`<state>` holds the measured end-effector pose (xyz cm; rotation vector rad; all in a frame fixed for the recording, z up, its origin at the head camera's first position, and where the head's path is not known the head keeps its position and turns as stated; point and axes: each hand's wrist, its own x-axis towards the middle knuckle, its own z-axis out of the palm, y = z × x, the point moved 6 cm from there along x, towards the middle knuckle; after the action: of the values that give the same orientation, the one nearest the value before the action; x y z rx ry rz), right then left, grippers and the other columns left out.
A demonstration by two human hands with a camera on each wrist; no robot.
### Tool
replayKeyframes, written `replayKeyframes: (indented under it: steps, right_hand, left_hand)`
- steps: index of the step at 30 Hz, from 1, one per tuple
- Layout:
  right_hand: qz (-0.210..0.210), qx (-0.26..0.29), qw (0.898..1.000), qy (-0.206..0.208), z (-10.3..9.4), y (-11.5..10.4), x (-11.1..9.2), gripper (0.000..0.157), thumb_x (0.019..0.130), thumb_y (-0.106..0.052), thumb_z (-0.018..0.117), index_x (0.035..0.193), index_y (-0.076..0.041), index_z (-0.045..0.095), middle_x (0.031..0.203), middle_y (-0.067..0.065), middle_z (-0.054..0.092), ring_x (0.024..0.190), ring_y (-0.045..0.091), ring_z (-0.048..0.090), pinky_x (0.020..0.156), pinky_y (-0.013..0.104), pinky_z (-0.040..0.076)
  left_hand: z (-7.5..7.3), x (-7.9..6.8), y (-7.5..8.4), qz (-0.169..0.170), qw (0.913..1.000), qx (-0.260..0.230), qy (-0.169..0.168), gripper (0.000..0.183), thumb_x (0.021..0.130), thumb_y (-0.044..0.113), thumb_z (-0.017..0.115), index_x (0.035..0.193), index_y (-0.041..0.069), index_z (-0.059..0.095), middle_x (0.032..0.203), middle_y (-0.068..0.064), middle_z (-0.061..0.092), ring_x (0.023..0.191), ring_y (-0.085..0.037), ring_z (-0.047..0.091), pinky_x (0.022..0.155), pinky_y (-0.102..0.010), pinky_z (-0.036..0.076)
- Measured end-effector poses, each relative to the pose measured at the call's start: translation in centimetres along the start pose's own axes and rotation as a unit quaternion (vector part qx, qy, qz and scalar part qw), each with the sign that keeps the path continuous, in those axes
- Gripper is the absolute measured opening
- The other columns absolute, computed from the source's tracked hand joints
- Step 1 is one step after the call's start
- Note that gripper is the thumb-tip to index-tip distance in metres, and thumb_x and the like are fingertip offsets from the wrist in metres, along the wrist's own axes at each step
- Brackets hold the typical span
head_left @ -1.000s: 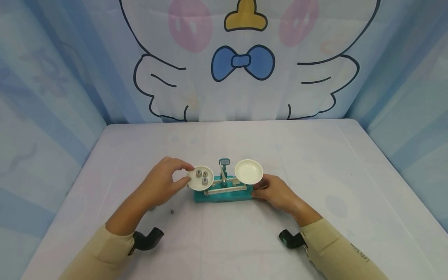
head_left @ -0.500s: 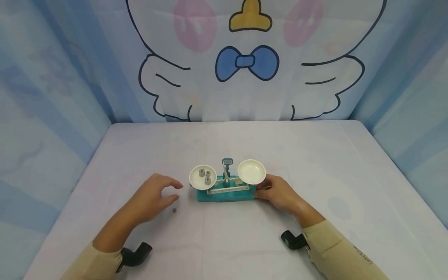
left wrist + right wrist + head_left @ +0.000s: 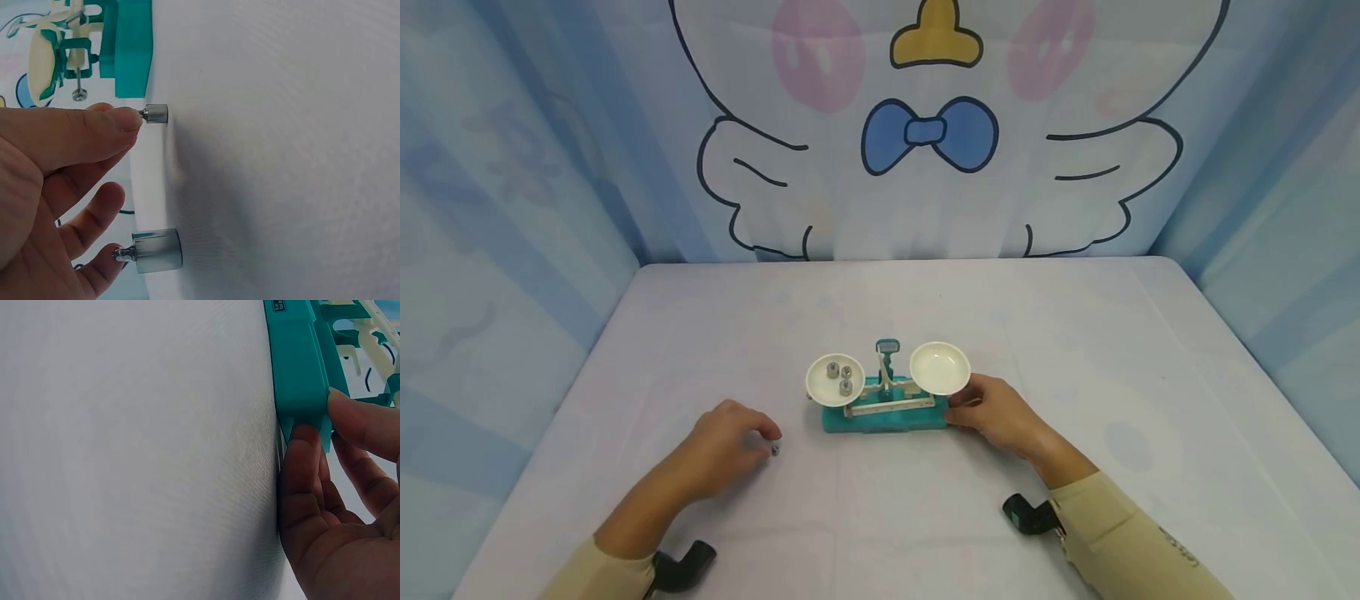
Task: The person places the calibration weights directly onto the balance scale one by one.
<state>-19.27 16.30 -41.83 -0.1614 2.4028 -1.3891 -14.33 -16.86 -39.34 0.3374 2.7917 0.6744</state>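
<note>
A teal balance scale [image 3: 883, 420] with two cream pans stands mid-table. Several small metal weights, one of them here [image 3: 832, 370], sit in its left pan [image 3: 817, 385]; the right pan [image 3: 940, 368] holds nothing. Left of the scale, my left hand [image 3: 718, 452] pinches the knob of a small silver weight [image 3: 157, 114] between thumb and forefinger, low over the cloth. A larger weight [image 3: 158, 251] stands by the little finger of that hand. My right hand [image 3: 996, 418] grips the right end of the teal base [image 3: 303, 369], thumb on top and fingers at its end.
White cloth [image 3: 880, 517] covers the table. A printed curtain [image 3: 925, 208] hangs behind the far edge, with blue curtains along both sides. Black wrist cameras, one of them the left [image 3: 685, 567], stick out from both sleeves.
My left hand has left the rim of the left pan, moved down and left, and closed thumb and forefinger on the small weight on the table. My right hand stays on the base.
</note>
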Motion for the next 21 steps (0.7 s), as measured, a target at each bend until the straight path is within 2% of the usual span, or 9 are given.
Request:
replayKeyframes:
  steps: [15, 21]
  right_hand:
    - [0.001, -0.007, 1.0, 0.0, -0.02, 0.13, 0.01, 0.037, 0.088, -0.006, 0.073, 0.121, 0.006, 0.061, 0.109, 0.013, 0.065, 0.097, 0.024, 0.062, 0.082, 0.035, 0.055]
    - [0.002, -0.01, 1.0, 0.001, 0.01, 0.04, -0.01, 0.038, 0.088, -0.007, 0.073, 0.122, 0.005, 0.061, 0.108, 0.012, 0.065, 0.099, 0.025, 0.062, 0.082, 0.035, 0.055]
  left_hand:
    - [0.53, 0.37, 0.13, 0.013, 0.9996, 0.022, 0.012, 0.019, 0.078, 0.001, 0.077, 0.088, 0.016, 0.075, 0.087, 0.008, 0.066, 0.1, -0.025, 0.056, 0.09, -0.051, 0.045]
    - [0.74, 0.66, 0.07, 0.007, 0.9997, 0.022, 0.008, 0.019, 0.079, 0.0, 0.078, 0.085, 0.017, 0.073, 0.084, 0.009, 0.063, 0.095, -0.022, 0.055, 0.087, -0.048, 0.046]
